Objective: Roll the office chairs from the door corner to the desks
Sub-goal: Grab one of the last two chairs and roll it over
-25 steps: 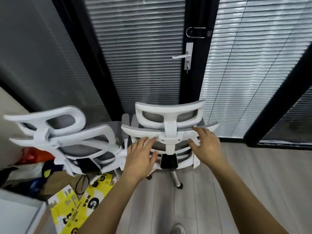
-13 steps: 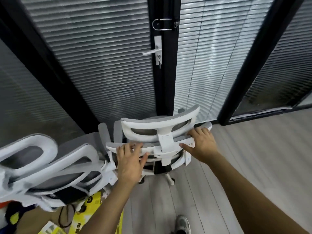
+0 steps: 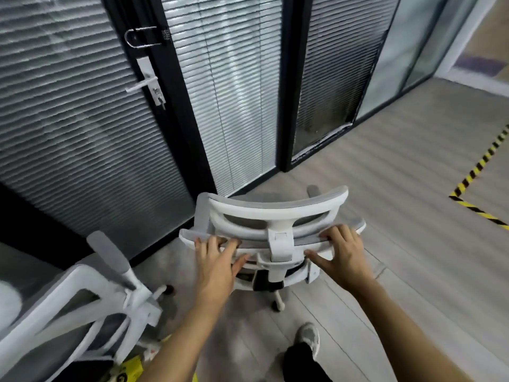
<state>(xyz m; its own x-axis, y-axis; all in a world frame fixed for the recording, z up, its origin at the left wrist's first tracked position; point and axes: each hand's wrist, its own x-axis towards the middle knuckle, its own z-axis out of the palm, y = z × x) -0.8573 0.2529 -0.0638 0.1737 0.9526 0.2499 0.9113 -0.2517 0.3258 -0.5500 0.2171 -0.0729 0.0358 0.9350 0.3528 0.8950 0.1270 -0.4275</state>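
A white-framed office chair with grey mesh stands in front of me, its back toward me, beside the glass door. My left hand grips the left side of the backrest's top bar. My right hand grips the right side of the same bar, thumb underneath. One caster shows below the seat. A second white office chair stands at the lower left, apart from my hands.
The door with a white handle and black-framed glass walls with blinds run along the back. Wooden floor stretches to the right, crossed by yellow-black tape. My shoe is behind the chair. Yellow packaging lies at the bottom.
The view has swung to the right and the held chair has turned and rolled rightward, away from the second chair. Both hands keep hold of the backrest.
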